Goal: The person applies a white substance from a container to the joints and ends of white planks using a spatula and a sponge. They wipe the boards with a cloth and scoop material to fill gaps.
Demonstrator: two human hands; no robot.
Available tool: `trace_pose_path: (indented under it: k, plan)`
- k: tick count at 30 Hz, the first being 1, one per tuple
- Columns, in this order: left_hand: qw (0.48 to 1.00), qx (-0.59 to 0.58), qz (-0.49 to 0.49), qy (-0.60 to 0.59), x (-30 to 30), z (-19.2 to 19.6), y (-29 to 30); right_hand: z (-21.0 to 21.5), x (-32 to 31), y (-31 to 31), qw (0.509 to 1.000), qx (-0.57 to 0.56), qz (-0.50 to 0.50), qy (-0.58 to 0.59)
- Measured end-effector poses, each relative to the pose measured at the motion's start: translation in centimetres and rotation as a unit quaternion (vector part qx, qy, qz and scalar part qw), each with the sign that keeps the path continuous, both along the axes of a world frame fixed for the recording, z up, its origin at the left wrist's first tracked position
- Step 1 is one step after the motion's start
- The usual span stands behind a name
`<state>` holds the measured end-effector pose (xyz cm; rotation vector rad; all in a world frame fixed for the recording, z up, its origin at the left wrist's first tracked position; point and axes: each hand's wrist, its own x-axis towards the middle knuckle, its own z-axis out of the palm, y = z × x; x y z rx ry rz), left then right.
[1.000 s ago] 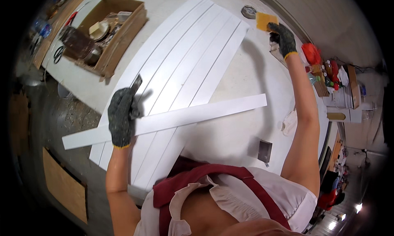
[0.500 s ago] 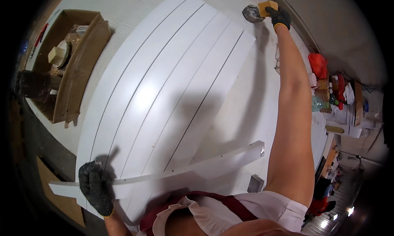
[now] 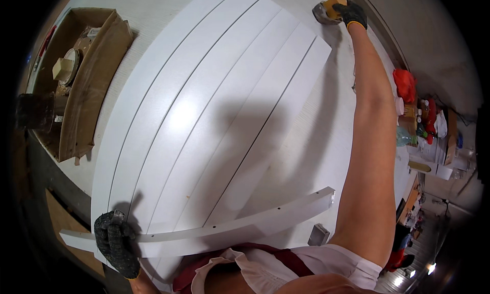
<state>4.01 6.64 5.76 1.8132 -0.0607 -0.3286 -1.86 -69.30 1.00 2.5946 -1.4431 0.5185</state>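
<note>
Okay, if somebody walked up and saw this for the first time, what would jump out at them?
Probably the row of long white boards lying side by side across the pale table, filling the middle of the view. Next, the gloved left hand gripping a single white slat laid crosswise near the person, and the gloved right hand stretched to the far end on a yellow sanding block.

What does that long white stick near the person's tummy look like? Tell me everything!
The long white strip is a flat, narrow board, smooth and painted-looking, with a few tiny holes along it. It lies crosswise over the ends of the white planks, close to the person's body. The gloved left hand grips it near its left end; its right end is squared off.
</note>
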Motion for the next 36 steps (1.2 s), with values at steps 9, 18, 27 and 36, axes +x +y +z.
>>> trace_pose_path:
  k: [9,18,27,36]
  plan:
    - [0.998,0.033,-0.033,0.029,0.2,0.3,0.9,1.2,0.6,1.1,0.992,0.124,-0.018,0.009]
    - [0.998,0.039,-0.05,0.011,0.4,-0.1,1.2,-0.5,-0.2,-1.3,0.995,0.091,-0.013,-0.049]
    - [0.999,0.025,-0.029,0.028,0.3,0.0,0.8,0.0,0.0,-1.0,0.992,0.118,-0.024,-0.024]
    - [0.999,0.022,-0.041,0.027,0.4,0.0,1.0,-0.5,-0.3,-1.8,0.992,0.126,-0.01,-0.03]
